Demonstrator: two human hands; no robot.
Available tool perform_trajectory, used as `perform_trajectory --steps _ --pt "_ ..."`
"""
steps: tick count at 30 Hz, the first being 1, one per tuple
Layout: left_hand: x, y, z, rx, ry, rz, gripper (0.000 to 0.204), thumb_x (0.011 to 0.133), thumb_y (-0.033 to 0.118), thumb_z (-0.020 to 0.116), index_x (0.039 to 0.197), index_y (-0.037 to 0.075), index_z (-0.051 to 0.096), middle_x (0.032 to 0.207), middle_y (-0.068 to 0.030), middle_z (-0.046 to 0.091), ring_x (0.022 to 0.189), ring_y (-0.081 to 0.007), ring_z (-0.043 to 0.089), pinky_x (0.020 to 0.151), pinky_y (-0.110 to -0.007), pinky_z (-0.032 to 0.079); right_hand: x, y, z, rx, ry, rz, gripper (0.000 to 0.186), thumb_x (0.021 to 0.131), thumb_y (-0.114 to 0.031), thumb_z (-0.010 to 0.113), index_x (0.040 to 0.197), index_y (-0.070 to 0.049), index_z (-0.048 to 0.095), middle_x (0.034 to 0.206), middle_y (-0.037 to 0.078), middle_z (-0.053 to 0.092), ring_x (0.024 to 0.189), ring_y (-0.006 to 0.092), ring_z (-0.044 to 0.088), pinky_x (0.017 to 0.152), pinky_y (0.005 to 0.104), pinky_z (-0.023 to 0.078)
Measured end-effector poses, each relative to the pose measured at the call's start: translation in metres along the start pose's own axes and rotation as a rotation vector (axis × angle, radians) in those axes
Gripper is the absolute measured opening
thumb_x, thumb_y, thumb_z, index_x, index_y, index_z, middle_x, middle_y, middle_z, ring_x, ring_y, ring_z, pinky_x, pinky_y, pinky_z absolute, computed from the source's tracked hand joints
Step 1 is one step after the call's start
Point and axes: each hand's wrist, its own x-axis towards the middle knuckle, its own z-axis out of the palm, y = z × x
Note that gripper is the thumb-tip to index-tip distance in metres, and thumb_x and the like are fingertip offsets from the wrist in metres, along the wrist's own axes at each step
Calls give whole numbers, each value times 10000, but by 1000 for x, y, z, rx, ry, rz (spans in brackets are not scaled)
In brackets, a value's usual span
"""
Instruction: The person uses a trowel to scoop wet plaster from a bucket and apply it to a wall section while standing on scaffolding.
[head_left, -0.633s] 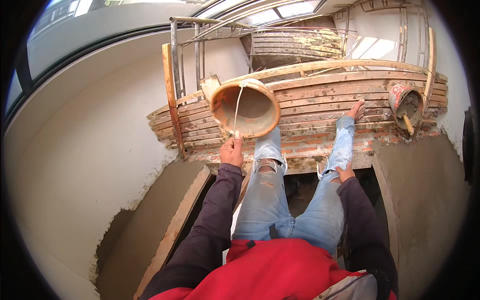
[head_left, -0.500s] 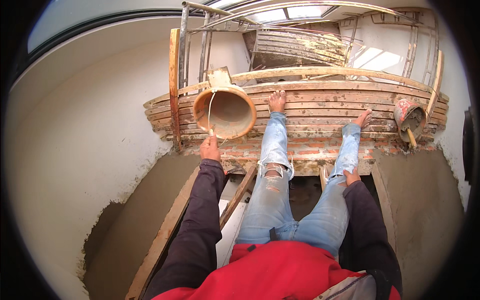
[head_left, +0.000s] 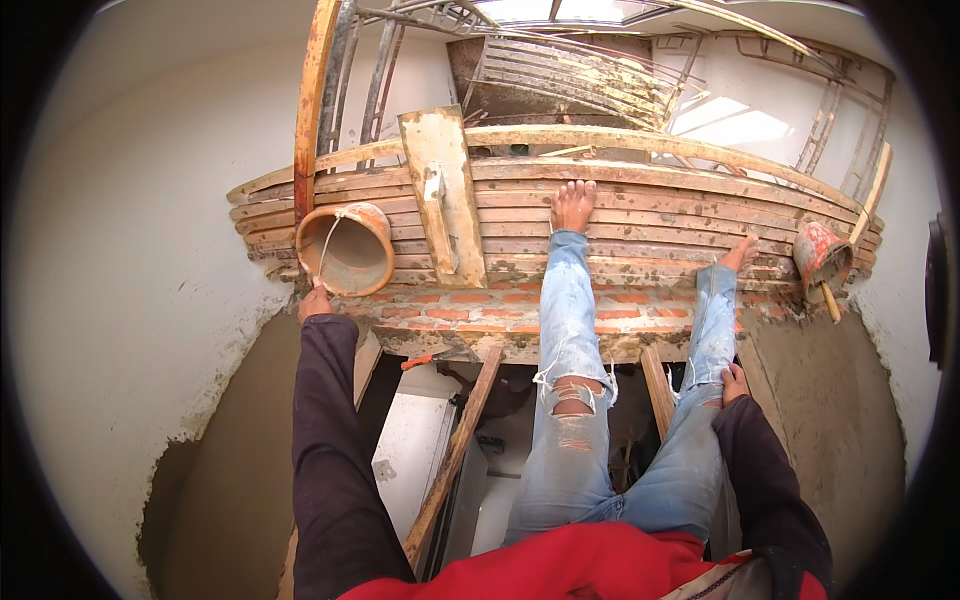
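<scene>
Holding the white handle of an orange bucket at the left end of the planks was the left hand, fingers closed; right hand, closure unclear, lay against the jeans at the right knee.

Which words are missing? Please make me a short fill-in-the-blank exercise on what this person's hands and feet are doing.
1. The ____ hand holds the orange bucket.
2. The other hand rests on the person's ____ leg.
3. On the wooden planks, ____ bare feet are visible.

Missing words: left; right; two.
</scene>
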Motion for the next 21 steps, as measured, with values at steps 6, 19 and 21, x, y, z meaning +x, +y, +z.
perform_trajectory --steps 6,19,21 --pt "25 -60 4 31 -66 -66 695 931 662 471 820 12 692 811 -123 673 813 -301 613 809 -409 462 -23 64 -4 628 -240 263 616 1013 -521 390 1370 -29 487 1259 171 608 1145 276 586 1030 394 437" --pt "-135 74 62 74 123 379 426 904 299 667 1235 44 584 1247 -181 591 1135 -338 576 980 -470 440 -95 59 -43 760 -394 471 478 1011 -474 474 1089 -43 665 993 102 712 897 253 689 782 377 555" --pt "-212 131 80 -143 -270 487 394 912 270 665 1227 46 592 1221 -162 609 1110 -314 596 930 -428 470 -89 57 -66 527 -319 331 383 977 -418 573 980 -56 696 866 39 688 719 151 650 605 338 534"
